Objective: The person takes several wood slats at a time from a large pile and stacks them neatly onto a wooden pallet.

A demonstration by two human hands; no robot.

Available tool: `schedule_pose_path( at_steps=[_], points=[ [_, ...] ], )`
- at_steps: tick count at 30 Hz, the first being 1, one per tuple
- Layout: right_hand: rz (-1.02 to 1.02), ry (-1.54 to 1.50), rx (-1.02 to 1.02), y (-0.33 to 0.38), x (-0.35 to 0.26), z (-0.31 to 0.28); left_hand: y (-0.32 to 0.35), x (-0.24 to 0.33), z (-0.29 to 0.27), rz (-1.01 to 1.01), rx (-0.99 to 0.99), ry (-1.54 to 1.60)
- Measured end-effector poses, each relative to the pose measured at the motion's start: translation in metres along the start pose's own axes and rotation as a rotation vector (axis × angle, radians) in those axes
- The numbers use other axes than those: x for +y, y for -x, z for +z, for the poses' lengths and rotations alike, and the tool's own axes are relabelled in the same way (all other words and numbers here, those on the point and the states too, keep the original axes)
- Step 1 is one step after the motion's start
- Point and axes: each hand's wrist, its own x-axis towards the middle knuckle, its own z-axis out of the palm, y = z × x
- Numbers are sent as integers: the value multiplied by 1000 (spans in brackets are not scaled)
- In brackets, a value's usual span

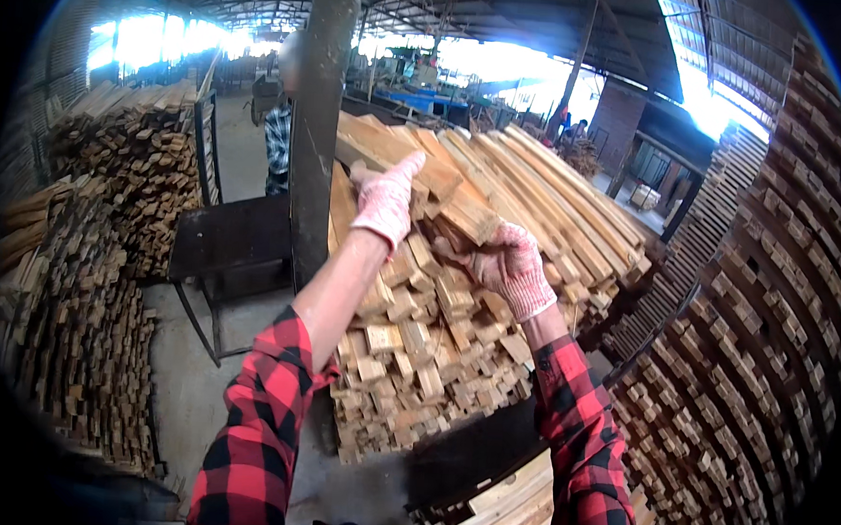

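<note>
A short wooden slat is gripped at its near end by the right hand, whose gloved fingers are closed around it; the slat lies on top of the big heap of cut slats at the centre of the view. The left hand, also gloved, is laid flat and open on a neighbouring slat higher on the heap, with nothing clasped in it. The piece is probably best lifted along its length, so that loose ends beneath are not dragged off the pile. Just left of the left hand a dark upright steel post stands close, with a dark metal table beside it. Stacked lumber walls crowd the right side, and more stacks line the left. Open concrete floor remains below the table.
</note>
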Motion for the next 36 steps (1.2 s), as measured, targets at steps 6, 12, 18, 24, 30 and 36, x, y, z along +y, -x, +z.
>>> schedule_pose_path(
  at_steps=[6, 12, 18, 24, 30, 36],
  points=[
    [115, 121, 144, 95, -22, 63, 160, 59, -31, -283, -291, 163],
    [424, 315, 254, 121, 6, 97, 308, -19, -98, -10, -374, -94],
    [365, 685, 286, 191, 60, 149, 317, -72, -184, 129, -447, -322],
    [535, 924, 522, 295, 103, 174, 296, -63, -151, -284, -360, -103],
    [293, 936, 897, 326, 58, 165, 354, -112, -91, -375, -649, 52],
    [326, 1181, 1371, 395, -2, 195, 401, -237, -56, -373, -1069, -132]
  ],
)
